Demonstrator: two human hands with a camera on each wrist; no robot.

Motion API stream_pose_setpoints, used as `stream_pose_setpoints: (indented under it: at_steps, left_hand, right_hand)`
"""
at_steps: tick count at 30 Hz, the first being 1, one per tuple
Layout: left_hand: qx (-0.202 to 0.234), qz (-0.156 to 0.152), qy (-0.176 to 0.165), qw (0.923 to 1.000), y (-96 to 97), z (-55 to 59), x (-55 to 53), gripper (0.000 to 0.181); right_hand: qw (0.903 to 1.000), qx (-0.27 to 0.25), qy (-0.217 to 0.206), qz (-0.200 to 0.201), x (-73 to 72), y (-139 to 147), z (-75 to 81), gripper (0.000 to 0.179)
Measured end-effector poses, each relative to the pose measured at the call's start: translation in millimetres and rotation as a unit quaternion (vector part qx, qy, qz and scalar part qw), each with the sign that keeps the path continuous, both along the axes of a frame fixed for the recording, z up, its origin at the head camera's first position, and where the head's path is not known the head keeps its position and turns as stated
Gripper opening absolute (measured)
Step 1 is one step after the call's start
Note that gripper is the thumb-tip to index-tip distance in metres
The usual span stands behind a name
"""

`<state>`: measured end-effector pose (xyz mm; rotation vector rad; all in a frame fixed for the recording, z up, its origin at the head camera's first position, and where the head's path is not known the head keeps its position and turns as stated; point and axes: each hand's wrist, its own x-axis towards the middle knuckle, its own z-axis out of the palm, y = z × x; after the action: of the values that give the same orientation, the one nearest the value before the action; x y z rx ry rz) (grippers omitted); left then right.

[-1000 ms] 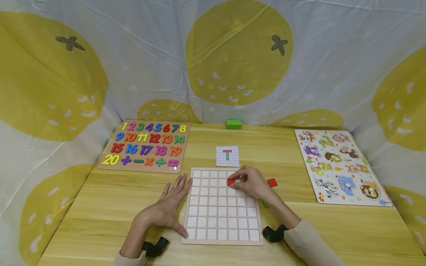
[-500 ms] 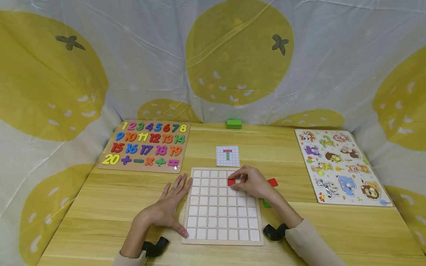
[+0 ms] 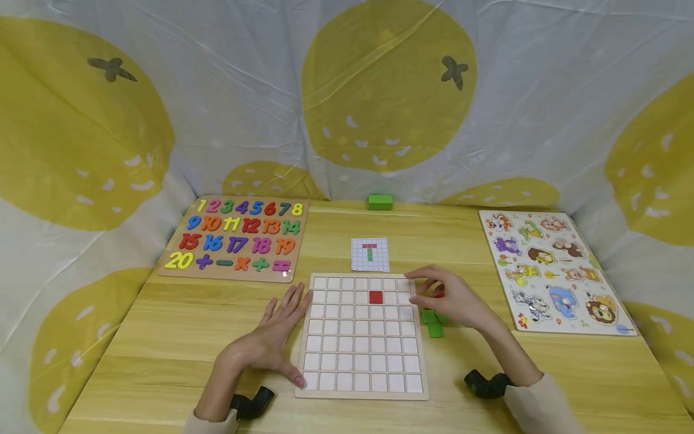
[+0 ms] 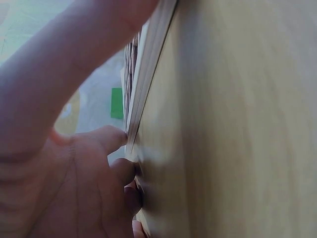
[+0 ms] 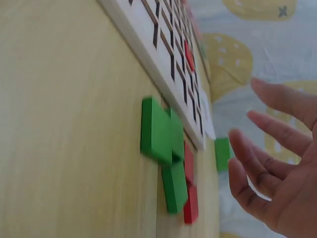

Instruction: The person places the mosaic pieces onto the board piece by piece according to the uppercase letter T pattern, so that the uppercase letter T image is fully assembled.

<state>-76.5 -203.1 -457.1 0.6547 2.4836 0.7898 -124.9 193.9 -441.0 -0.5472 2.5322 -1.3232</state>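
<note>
A wooden grid board (image 3: 362,395) lies on the table. One red tile (image 3: 376,297) sits in its second row from the far side, third column from the right. My left hand (image 3: 265,343) rests along the board's left edge, fingers spread and thumb at the near left corner. Over the far right edge hovers my right hand (image 3: 452,298), fingers loosely bent and holding nothing. Beneath and beside it are green tiles (image 3: 435,330), and in the right wrist view two loose red tiles (image 5: 190,204) show beside three green ones. In the head view the right hand mostly hides the red ones.
Behind the board lies a pattern card (image 3: 370,265) with a red and green T. A number puzzle (image 3: 238,238) lies far left, an animal puzzle (image 3: 553,271) far right. A green block (image 3: 380,202) stands at the back, near a patterned cloth (image 3: 244,90).
My right hand has let go of the red tile, leaving it in its square, and has moved right toward the loose tiles. The left hand has stayed in place.
</note>
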Motion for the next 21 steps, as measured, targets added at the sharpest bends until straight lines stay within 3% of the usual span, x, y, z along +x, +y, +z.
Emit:
stream_pose_setpoints:
  at_steps: [11, 21]
  left_hand:
    - [0.003, 0.001, -0.003, 1.0000, 0.0, -0.5, 0.3, 0.158]
    - [-0.004, 0.002, -0.001, 1.0000, -0.6, -1.3, -0.4, 0.159]
  right_hand:
    - [0.9987, 0.029, 0.030, -0.029, 10.9, 43.9, -9.0, 0.052]
    - [0.9990, 0.020, 0.017, -0.036, 12.4, 63.8, -18.5, 0.047]
